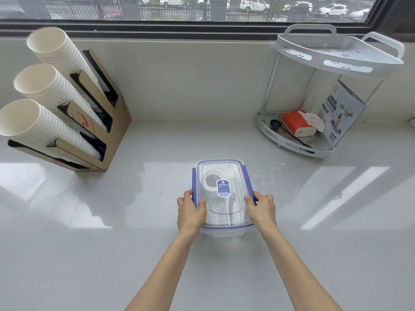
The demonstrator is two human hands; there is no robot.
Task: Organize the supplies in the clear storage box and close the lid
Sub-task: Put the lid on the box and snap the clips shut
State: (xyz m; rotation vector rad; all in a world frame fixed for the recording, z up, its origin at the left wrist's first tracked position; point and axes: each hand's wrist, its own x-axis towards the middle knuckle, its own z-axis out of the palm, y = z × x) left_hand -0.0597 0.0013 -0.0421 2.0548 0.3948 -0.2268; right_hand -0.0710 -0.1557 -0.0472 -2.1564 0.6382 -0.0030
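Observation:
A clear storage box (224, 231) stands on the pale counter in front of me, its clear lid (221, 168) lying flat on top. The lid has blue side latches and a blue label (222, 187) in the middle. Through the lid I see a roll of tape (210, 182) and white supplies inside. My left hand (190, 209) grips the box's left side, thumb on the lid, over the left latch. My right hand (261, 207) grips the right side the same way, over the right latch.
A cardboard dispenser (112, 131) with three stacks of paper cups (45, 88) stands at the left. A white two-tier corner rack (325, 90) at the back right holds a red tissue pack (296, 123), a scoop and a printed box. A window runs along the back.

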